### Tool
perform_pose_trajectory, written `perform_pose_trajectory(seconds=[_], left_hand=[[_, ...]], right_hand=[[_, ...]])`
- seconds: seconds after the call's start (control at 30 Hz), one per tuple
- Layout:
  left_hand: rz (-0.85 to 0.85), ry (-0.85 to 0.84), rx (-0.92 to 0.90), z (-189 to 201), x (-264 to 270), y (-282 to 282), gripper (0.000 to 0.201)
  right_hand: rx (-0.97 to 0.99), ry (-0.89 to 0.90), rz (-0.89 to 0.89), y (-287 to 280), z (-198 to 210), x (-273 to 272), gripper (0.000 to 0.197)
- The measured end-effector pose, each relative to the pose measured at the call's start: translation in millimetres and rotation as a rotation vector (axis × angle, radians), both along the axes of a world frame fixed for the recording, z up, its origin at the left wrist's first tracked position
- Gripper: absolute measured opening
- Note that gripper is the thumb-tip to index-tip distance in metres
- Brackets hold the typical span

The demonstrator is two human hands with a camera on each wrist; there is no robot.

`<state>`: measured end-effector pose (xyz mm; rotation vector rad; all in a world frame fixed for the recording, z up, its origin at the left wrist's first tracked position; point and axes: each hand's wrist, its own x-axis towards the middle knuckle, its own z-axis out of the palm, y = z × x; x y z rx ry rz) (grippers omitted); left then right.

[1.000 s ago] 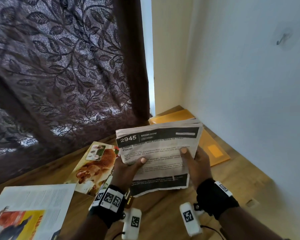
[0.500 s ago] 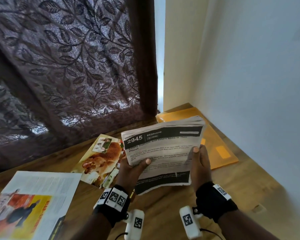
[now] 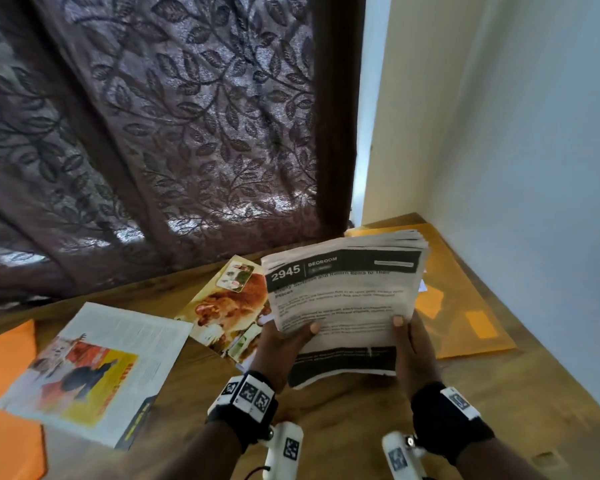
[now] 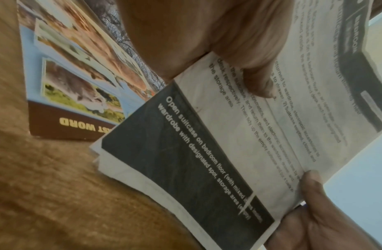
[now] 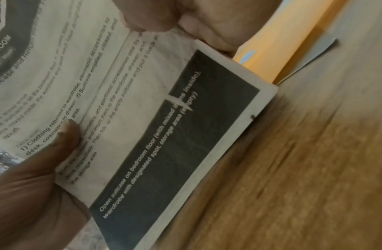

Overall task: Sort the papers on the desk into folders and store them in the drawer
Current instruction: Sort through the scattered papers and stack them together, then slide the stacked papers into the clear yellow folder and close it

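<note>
I hold a thick stack of printed papers (image 3: 343, 299) upright over the wooden desk (image 3: 343, 407), its bottom edge near or on the wood. The top sheet has a black header reading "2945 BEDROOM". My left hand (image 3: 284, 344) grips the stack's left side, thumb on the front. My right hand (image 3: 411, 344) grips its right side, thumb on the front too. The left wrist view shows the same stack of papers (image 4: 228, 143) under my left thumb; the right wrist view shows the stack of papers (image 5: 142, 118) too. A yellow-orange folder (image 3: 465, 313) lies flat behind the stack by the wall.
A photo magazine (image 3: 226, 303) lies left of the stack, an open magazine (image 3: 94, 368) further left, and an orange folder (image 3: 7, 393) at the desk's left edge. A brown leaf-patterned curtain (image 3: 153, 133) hangs behind the desk; a white wall (image 3: 534, 168) bounds the right side.
The view has swung left and down, bringing the orange folder at the left edge into sight. Both hands keep their grip on the stack, which stays in about the same spot on the desk.
</note>
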<state>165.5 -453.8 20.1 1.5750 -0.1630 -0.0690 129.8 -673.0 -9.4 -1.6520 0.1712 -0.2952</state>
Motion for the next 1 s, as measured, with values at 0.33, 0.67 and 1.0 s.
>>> perform_pose_trajectory(seconds=[0.33,0.67,1.0], left_hand=[[0.208,0.117,-0.003,-7,-12,71,0.016],[0.445,0.186,-0.070,-19,-55,244,0.018],[0.454,0.343,0.249,-50,-54,417,0.013]], right_hand=[[-0.095,0.036,0.163,47,17,27,0.021],[0.008,0.221,0.258,219,-1,31,0.019],[-0.270,0.221,0.244,379,-36,39,0.041]])
